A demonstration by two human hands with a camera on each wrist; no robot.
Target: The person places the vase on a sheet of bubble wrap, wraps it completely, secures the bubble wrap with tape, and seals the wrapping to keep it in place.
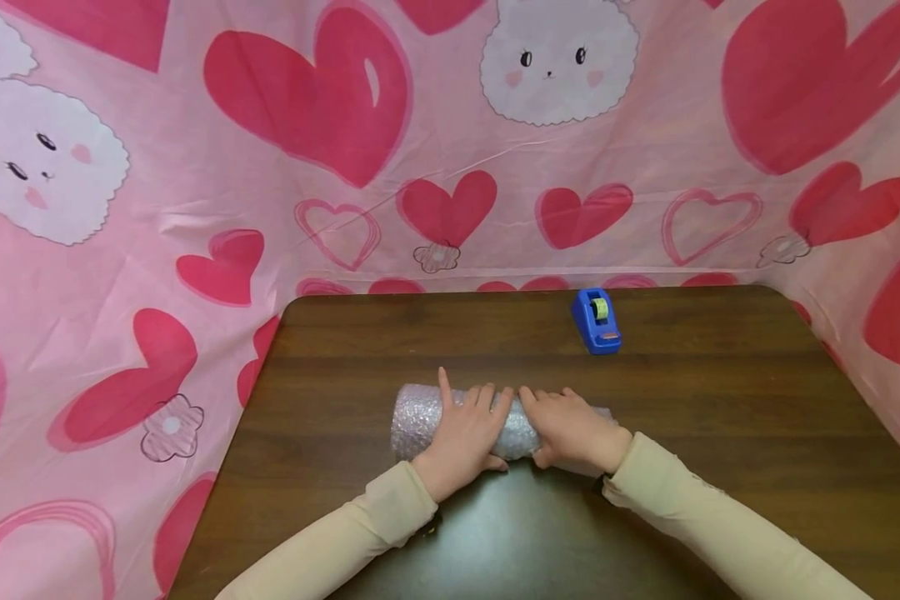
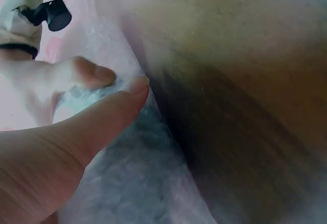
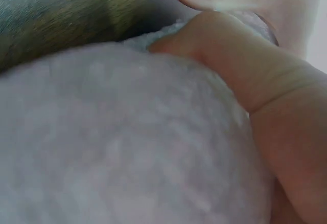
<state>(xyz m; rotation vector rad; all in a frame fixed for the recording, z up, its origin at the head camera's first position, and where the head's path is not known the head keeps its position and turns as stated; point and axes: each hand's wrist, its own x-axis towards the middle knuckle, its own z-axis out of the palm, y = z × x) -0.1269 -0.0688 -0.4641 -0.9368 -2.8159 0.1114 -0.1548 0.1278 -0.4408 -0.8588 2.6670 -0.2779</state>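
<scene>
A roll of clear bubble wrap (image 1: 416, 421) lies crosswise on the table in the head view. My left hand (image 1: 461, 437) holds its middle, fingers spread over the top and thumb along the near side; the little finger sticks up. Close beside it, my right hand (image 1: 576, 429) grips the right part, with fingertips over the top and thumb low in front. Both thumbs press the bubble wrap (image 2: 138, 178) in the left wrist view. The bubble wrap (image 3: 117, 132) fills much of the right wrist view. Whether anything is inside the roll cannot be seen.
A blue tape dispenser (image 1: 596, 322) with a roll of tape (image 1: 600, 309) stands near the far edge of the dark wooden table (image 1: 330, 350), right of centre. Pink cloth (image 1: 270, 175) printed with hearts hangs behind and along the sides.
</scene>
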